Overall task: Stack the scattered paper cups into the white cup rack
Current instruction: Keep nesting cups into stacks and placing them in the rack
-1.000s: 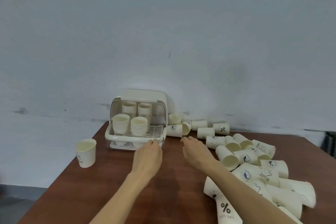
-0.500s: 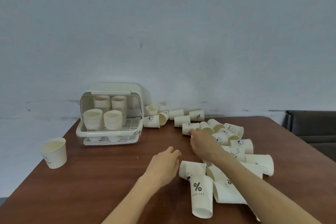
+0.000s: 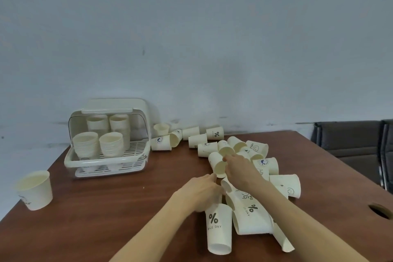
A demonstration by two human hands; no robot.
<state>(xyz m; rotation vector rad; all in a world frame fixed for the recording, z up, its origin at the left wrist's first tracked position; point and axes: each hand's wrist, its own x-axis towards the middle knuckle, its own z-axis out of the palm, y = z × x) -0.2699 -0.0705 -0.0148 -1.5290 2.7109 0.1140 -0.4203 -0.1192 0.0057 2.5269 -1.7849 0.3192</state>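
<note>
**Gathering cups from the scattered heap**

Head view: a cream paper cup [image 3: 219,165] lying on its side is held by the right hand [image 3: 241,171], whose fingers are curled over its rim. Its long axis runs away from the person, mouth toward them. The left hand [image 3: 202,192] is placed just beside it, nearer the white plastic cup rack [image 3: 106,162], fingers loosely bent over a cup beneath; whether that cup is gripped cannot be told. The rack stands well to the left, four stacks inside. "% NICE DAY" is printed on a tall fallen cup [image 3: 219,227]; "HELL" can be read on another. One upright cup [image 3: 35,190] stands apart on the brown wooden table [image 3: 106,219].
</note>
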